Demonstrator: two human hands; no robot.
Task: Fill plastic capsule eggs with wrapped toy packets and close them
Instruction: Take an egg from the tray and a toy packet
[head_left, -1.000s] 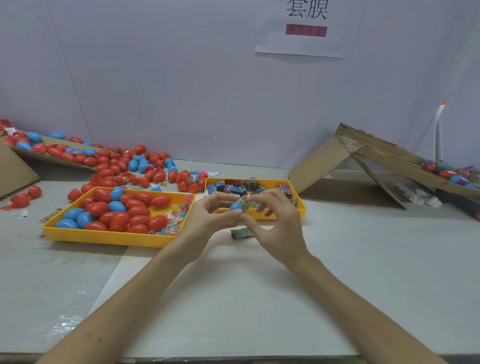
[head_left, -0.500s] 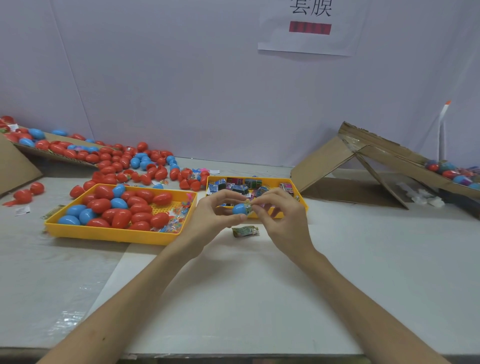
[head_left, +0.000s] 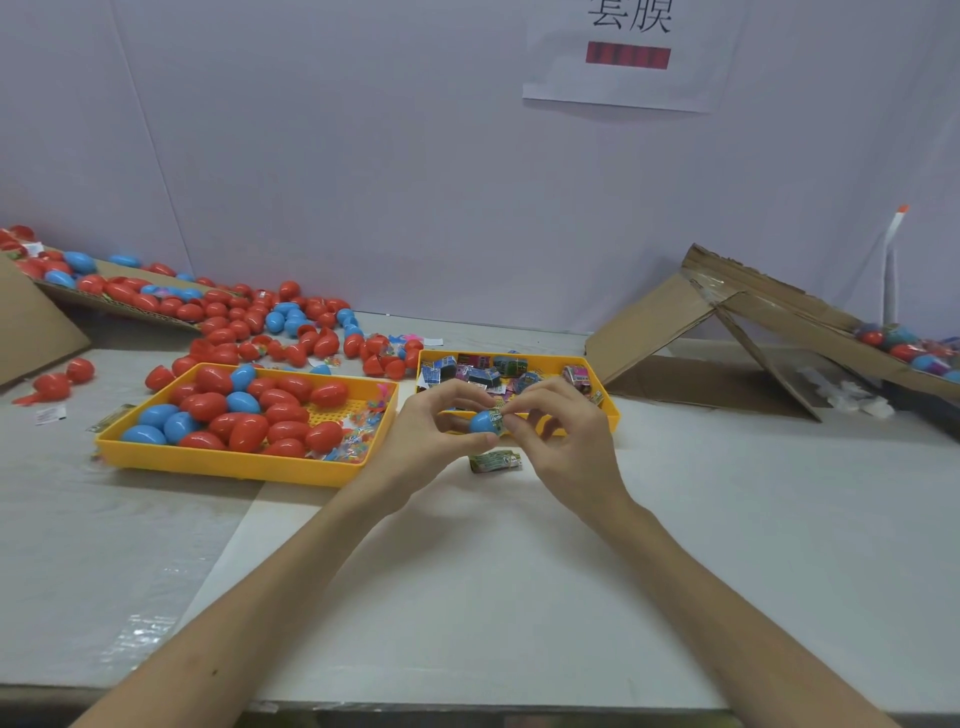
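Two yellow trays are recorded on the surface (head_left: 519, 571). In the left tray (head_left: 234, 465) five blue eggs are counted among a larger heap of red eggs (head_left: 280, 415), whose number cannot be fixed because they overlap. The right tray (head_left: 519, 356) is filled with wrapped packets (head_left: 483, 371), too crowded to be counted. One spare packet (head_left: 494, 461) is noted lying flat on the surface just in front of the right tray. A loose spread of eggs (head_left: 291, 332) is seen behind the left tray, and two cardboard ramps are found, one at the left edge (head_left: 21, 322) and one at the right (head_left: 727, 312). One paper sign (head_left: 623, 52) is fixed to the wall. Both hands are raised together above the surface, in front of the right tray. One blue egg (head_left: 484, 422) is pinched by the curled fingers of the left hand (head_left: 441, 431), thumb below and forefinger above. One folded packet (head_left: 500, 414) is gripped at the egg's open end by the bent fingers of the right hand (head_left: 561, 436). Both forearms are extended from the near edge and meet at the egg.
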